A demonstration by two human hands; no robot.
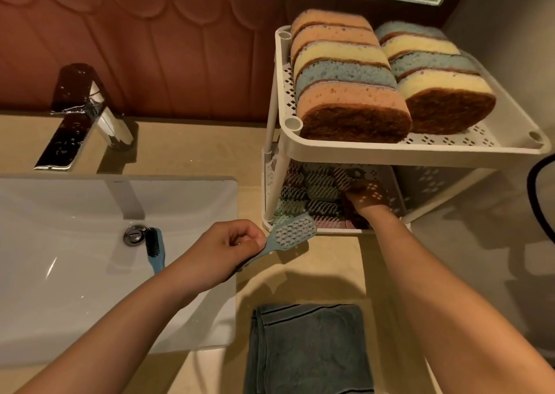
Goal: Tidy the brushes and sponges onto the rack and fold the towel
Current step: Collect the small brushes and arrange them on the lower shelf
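At the far left a chrome faucet (81,117) stands on the beige bench (195,153), its spout over the white sink (60,303). In the basin, just beside the drain (134,235), lies a dark-bristled brush (154,249) with a blue handle. The left hand (228,252) hovers over the sink's right edge, its fingers (240,231) curled and pinching the handle of a pale blue brush (294,231), whose head points at the front corner of the rack's lower shelf. Nearer the camera a grey towel (306,348) lies folded on the bench, between the two forearms. To the right stands the white two-tier rack (420,150). Its top tier carries sponges (345,93) on edge in two rows, orange, yellow and blue with brown scouring sides. Its lower shelf holds a heap of brushes (315,195) in muted colours. The right hand (368,198) reaches into that lower shelf up against the heap. It is in deep, dappled shadow, so I cannot tell whether its fingers grasp anything.
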